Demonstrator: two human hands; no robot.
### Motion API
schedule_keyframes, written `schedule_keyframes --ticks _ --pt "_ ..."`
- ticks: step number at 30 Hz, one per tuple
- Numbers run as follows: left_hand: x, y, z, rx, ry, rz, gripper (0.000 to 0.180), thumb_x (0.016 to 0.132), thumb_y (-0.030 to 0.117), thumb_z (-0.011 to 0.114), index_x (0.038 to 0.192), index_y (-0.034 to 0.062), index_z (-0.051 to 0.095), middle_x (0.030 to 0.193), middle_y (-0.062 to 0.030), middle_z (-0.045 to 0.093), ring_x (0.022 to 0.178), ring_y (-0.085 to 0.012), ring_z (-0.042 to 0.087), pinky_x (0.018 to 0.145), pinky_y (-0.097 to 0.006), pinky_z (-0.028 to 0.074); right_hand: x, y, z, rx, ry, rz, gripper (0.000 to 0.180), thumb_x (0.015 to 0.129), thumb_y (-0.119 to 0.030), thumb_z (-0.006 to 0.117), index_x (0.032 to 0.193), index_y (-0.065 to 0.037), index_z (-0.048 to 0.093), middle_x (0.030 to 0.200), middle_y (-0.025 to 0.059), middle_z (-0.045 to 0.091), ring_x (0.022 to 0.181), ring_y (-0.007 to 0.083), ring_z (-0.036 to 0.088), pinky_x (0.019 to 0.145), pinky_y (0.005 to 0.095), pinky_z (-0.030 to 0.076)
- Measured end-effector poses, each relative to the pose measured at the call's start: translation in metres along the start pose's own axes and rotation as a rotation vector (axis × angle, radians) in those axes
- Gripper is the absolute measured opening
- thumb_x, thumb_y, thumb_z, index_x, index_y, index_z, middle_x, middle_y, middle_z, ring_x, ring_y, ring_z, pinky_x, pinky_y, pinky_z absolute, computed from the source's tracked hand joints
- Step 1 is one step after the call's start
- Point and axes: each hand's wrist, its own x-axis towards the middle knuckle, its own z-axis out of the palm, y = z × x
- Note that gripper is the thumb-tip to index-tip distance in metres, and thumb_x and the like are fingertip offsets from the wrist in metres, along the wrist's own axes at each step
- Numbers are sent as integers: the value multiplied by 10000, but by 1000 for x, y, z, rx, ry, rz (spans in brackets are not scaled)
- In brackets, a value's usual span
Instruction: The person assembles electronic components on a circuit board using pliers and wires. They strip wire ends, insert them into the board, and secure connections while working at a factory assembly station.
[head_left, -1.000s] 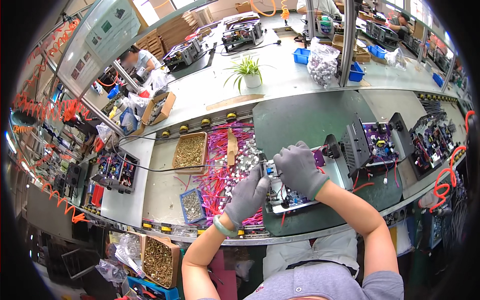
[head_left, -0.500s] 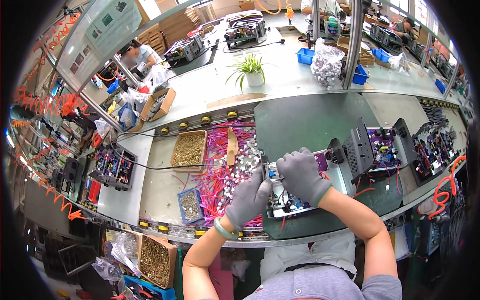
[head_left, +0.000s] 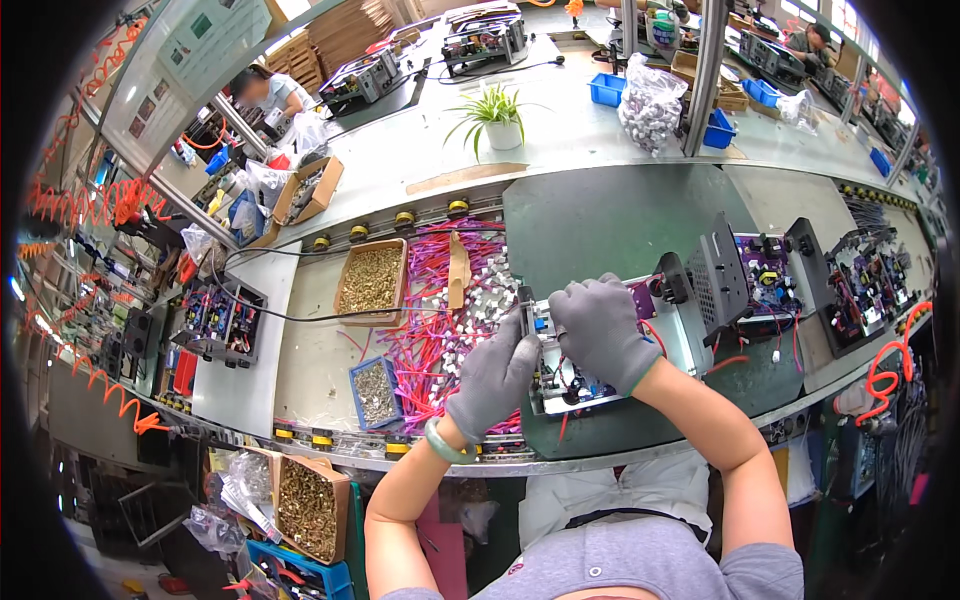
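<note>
An open metal chassis, fitted with circuit boards, lay on the green mat in front of the person. The gloved left hand rested against its left end, thumb stretched out and partly open; its fingertips were hidden, so whether it gripped the edge could not be told. The gloved right hand was curled like a fist over the boards, and whatever it held, if anything, was out of sight.

A loose red lead hung over the near edge; it might have snagged or been pinched if the chassis had shifted. Heavy pressure from the right hand could have bent a component or made the frame slide.

Just left lay a pile of red and purple wires, which could have caught under the frame. Beyond it, a cardboard box held small brass-coloured pieces, liable to spill if knocked.
</note>
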Motion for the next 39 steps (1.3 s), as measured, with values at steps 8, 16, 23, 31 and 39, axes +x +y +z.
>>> schedule_keyframes --ticks 8,16,23,31,39 --pt "9 14 0 40 -22 9 416 1006 300 427 1277 -7 501 711 -202 640 695 -427 658 638 -503 497 11 0 -1 18 -118 -1 75 693 -103 672 749 -113 624 753 77 652 753 275 664 770 415 470" --pt "-14 -53 -21 -581 15 -165 514 1049 382 508 1346 -36 526 965 -38 639 889 -127 605 782 -305 506 -20 -4 -54 148 35 -107 252 785 -80 665 1035 -51 649 979 127 684 947 308 664 868 449 478" --pt "-73 -175 -50 437 -166 -650 507 852 505 676 1191 130 715 1046 -118 727 1027 -299 681 929 -410 510 -64 44 -81 94 88 -79 301 826 -111 684 1120 -59 652 1045 115 685 959 319 649 900 438 463" --pt "-45 -164 -36 765 -280 -597 284 873 393 655 1015 167 750 1012 -124 713 976 -326 680 865 -426 527 -66 47 -80 76 40 -120 286 825 -128 696 1099 -57 654 1050 87 683 948 272 658 881 421 465" --pt "-61 -169 -83 288 165 -483 305 933 351 626 931 68 738 907 -183 713 852 -361 672 783 -436 512 -68 45 -78 59 51 -121 281 827 -136 699 1093 -57 655 1057 78 683 940 257 660 881 420 467"
